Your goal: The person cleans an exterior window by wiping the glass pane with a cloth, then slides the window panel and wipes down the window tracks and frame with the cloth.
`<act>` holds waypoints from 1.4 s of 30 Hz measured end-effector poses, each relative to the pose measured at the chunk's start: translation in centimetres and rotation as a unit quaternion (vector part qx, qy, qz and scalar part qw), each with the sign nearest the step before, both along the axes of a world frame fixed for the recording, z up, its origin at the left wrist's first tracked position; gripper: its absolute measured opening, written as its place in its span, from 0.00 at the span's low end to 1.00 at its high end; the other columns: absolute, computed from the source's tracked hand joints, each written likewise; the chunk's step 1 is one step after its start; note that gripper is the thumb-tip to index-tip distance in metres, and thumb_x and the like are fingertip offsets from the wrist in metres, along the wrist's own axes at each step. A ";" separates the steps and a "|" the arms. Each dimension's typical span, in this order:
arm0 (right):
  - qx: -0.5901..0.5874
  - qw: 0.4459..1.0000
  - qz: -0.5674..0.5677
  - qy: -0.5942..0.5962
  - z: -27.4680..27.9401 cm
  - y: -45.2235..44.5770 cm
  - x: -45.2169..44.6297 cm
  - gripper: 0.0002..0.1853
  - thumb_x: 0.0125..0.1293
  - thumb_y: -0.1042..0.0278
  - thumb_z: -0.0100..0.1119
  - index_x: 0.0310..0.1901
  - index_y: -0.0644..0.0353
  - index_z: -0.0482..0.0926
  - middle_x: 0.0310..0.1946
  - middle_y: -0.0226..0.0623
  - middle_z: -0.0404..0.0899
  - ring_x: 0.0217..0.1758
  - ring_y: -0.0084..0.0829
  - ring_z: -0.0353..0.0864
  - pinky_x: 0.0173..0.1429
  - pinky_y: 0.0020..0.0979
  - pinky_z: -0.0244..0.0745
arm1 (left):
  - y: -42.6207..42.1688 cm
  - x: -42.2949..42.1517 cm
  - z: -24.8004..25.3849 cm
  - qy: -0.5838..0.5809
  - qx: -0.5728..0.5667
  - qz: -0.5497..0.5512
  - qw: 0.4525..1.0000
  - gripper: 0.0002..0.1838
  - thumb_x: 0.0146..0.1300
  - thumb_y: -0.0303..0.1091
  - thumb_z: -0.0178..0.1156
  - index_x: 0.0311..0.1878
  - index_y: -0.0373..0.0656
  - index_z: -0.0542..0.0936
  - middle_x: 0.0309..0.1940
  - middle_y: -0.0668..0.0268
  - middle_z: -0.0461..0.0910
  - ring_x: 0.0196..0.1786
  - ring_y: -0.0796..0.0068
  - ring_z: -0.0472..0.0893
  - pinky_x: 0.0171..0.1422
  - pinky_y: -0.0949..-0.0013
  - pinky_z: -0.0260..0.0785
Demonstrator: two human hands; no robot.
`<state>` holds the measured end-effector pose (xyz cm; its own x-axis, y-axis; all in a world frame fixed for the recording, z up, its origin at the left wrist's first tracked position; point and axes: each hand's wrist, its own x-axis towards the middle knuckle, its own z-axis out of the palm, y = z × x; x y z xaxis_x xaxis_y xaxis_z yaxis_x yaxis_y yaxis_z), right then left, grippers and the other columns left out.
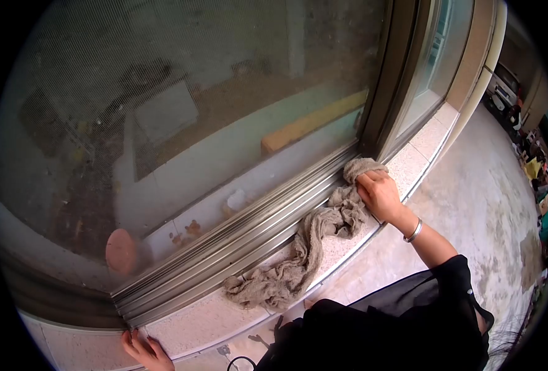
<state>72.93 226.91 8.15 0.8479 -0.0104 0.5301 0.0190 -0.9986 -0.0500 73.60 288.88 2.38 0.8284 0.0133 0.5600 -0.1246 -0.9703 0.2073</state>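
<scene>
One bare left hand (147,353) rests with loose fingers on a pale, speckled stone window sill (193,321), grasping nothing visible, apparently placed there for support. Rightward, a silvery, ribbed metal window track (237,243) borders the sill, and a long, crumpled grey-brown cloth (309,247) trails alongside it to a bare right hand (380,195), clenched around the bunched far end, presumably because gathered folds give a firmer hold.
</scene>
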 end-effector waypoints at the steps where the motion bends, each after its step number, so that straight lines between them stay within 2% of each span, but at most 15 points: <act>1: -0.001 1.000 -0.003 0.001 0.4 0.2 0.0 0.11 0.53 0.70 0.59 0.39 0.62 0.75 0.35 0.44 0.77 0.38 0.44 0.78 0.43 0.41 0.73 | -0.1 -0.1 0.3 0.004 0.001 -0.001 1.000 0.19 0.64 0.34 0.50 0.57 0.36 0.71 0.61 0.49 0.63 0.64 0.49 0.62 0.68 0.55 0.53; 4: -0.062 0.983 -0.137 -0.103 3.5 0.8 2.1 0.16 0.54 0.72 0.57 0.46 0.64 0.74 0.45 0.45 0.73 0.42 0.44 0.74 0.49 0.40 0.71 | -0.3 -0.2 0.4 0.010 -0.008 -0.006 1.000 0.19 0.65 0.34 0.50 0.57 0.36 0.71 0.61 0.49 0.63 0.64 0.49 0.63 0.68 0.56 0.53; 7: -0.182 0.965 -0.175 -0.077 0.7 -0.6 4.3 0.17 0.56 0.72 0.54 0.49 0.64 0.75 0.43 0.45 0.74 0.41 0.44 0.76 0.47 0.40 0.72 | -0.3 -0.2 0.2 0.013 -0.022 -0.015 1.000 0.19 0.65 0.34 0.50 0.56 0.35 0.71 0.60 0.49 0.63 0.63 0.49 0.63 0.68 0.56 0.54; 8: -0.077 0.979 -0.186 -0.019 -0.5 -0.4 4.4 0.13 0.57 0.73 0.51 0.44 0.65 0.77 0.43 0.46 0.75 0.39 0.43 0.78 0.44 0.40 0.74 | -0.2 -0.2 0.4 0.013 -0.028 -0.021 0.999 0.19 0.64 0.33 0.50 0.56 0.35 0.71 0.60 0.49 0.63 0.63 0.49 0.63 0.67 0.56 0.54; 12: -0.083 0.983 -0.156 -0.040 -0.1 -0.7 2.8 0.10 0.57 0.73 0.51 0.40 0.65 0.76 0.41 0.46 0.76 0.37 0.43 0.79 0.41 0.41 0.75 | -0.3 0.0 0.4 0.004 -0.036 -0.031 0.999 0.18 0.64 0.33 0.51 0.55 0.34 0.71 0.59 0.50 0.64 0.63 0.49 0.63 0.67 0.56 0.54; 15: -0.046 0.992 -0.116 -0.010 0.0 0.3 0.2 0.10 0.54 0.68 0.57 0.36 0.63 0.74 0.35 0.44 0.75 0.40 0.44 0.77 0.45 0.40 0.73 | -0.2 0.1 -0.1 -0.007 -0.026 -0.026 0.999 0.18 0.64 0.33 0.51 0.55 0.34 0.71 0.59 0.50 0.64 0.63 0.50 0.64 0.67 0.56 0.55; 19: 0.010 0.992 -0.116 -0.050 -0.6 0.9 -2.7 0.16 0.55 0.65 0.59 0.44 0.65 0.75 0.32 0.43 0.72 0.40 0.46 0.75 0.47 0.39 0.71 | -0.2 0.1 0.1 -0.002 -0.028 -0.019 0.999 0.19 0.64 0.35 0.51 0.54 0.34 0.71 0.58 0.50 0.65 0.61 0.50 0.65 0.66 0.56 0.56; 20: 0.031 0.991 -0.129 -0.019 -0.3 0.9 -3.1 0.21 0.57 0.65 0.58 0.50 0.66 0.75 0.34 0.44 0.72 0.41 0.46 0.74 0.48 0.39 0.71 | -0.1 0.2 0.1 0.004 -0.017 -0.015 1.000 0.19 0.64 0.35 0.51 0.54 0.34 0.71 0.57 0.51 0.65 0.61 0.50 0.65 0.65 0.55 0.56; 23: 0.026 0.994 -0.099 -0.022 0.2 0.7 -2.3 0.23 0.57 0.66 0.58 0.54 0.67 0.74 0.37 0.45 0.71 0.42 0.45 0.74 0.49 0.39 0.71 | -0.3 0.1 0.3 0.002 -0.025 -0.015 1.000 0.19 0.64 0.36 0.51 0.54 0.34 0.71 0.56 0.51 0.65 0.60 0.50 0.65 0.65 0.56 0.56; 24: 0.018 0.996 -0.090 0.004 0.8 0.9 -1.7 0.24 0.57 0.66 0.57 0.55 0.66 0.73 0.46 0.44 0.72 0.45 0.43 0.74 0.52 0.37 0.71 | -0.3 0.0 0.3 0.003 -0.025 -0.015 1.000 0.19 0.64 0.36 0.51 0.54 0.34 0.71 0.56 0.51 0.65 0.60 0.50 0.65 0.65 0.56 0.56; 29: -0.050 0.994 -0.095 -0.014 -0.6 -0.1 0.8 0.22 0.57 0.67 0.57 0.53 0.66 0.75 0.57 0.42 0.73 0.48 0.43 0.76 0.57 0.35 0.71 | 0.0 0.1 0.0 -0.002 -0.024 -0.021 0.999 0.19 0.64 0.36 0.51 0.53 0.34 0.72 0.56 0.51 0.65 0.60 0.50 0.65 0.66 0.55 0.55; 35: 0.097 0.994 -0.029 -0.032 0.1 0.6 -0.4 0.14 0.58 0.71 0.57 0.47 0.63 0.76 0.56 0.41 0.73 0.50 0.44 0.76 0.58 0.39 0.70 | 0.1 0.1 0.1 -0.014 -0.017 -0.037 0.999 0.19 0.64 0.37 0.51 0.54 0.33 0.72 0.56 0.51 0.66 0.60 0.50 0.65 0.66 0.55 0.55; 37: 0.131 0.985 0.099 -0.050 1.7 2.6 -1.5 0.13 0.60 0.72 0.57 0.47 0.61 0.76 0.58 0.42 0.72 0.53 0.44 0.75 0.59 0.38 0.69 | 0.0 0.0 0.1 -0.008 -0.025 -0.035 0.999 0.19 0.64 0.36 0.51 0.54 0.33 0.72 0.56 0.51 0.66 0.60 0.50 0.65 0.66 0.55 0.55; 39: 0.155 0.972 0.176 0.016 2.3 3.8 -2.3 0.15 0.63 0.74 0.55 0.53 0.60 0.76 0.60 0.44 0.70 0.57 0.45 0.73 0.60 0.37 0.69 | 0.1 0.0 0.1 -0.001 -0.029 -0.038 0.999 0.19 0.64 0.36 0.51 0.54 0.33 0.72 0.56 0.50 0.66 0.60 0.50 0.66 0.66 0.54 0.55; 42: 0.269 0.955 0.093 -0.087 2.7 3.9 -3.0 0.15 0.64 0.80 0.51 0.53 0.61 0.75 0.55 0.41 0.74 0.47 0.36 0.80 0.52 0.31 0.75 | -0.3 0.2 0.3 -0.025 -0.011 -0.023 0.999 0.19 0.64 0.35 0.51 0.53 0.34 0.72 0.56 0.51 0.66 0.60 0.50 0.66 0.66 0.54 0.56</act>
<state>69.98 230.81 10.87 0.7617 -0.1796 0.6226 0.2474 -0.8074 -0.5356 73.82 288.58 2.72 0.7998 -0.0106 0.6002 -0.1791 -0.9585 0.2218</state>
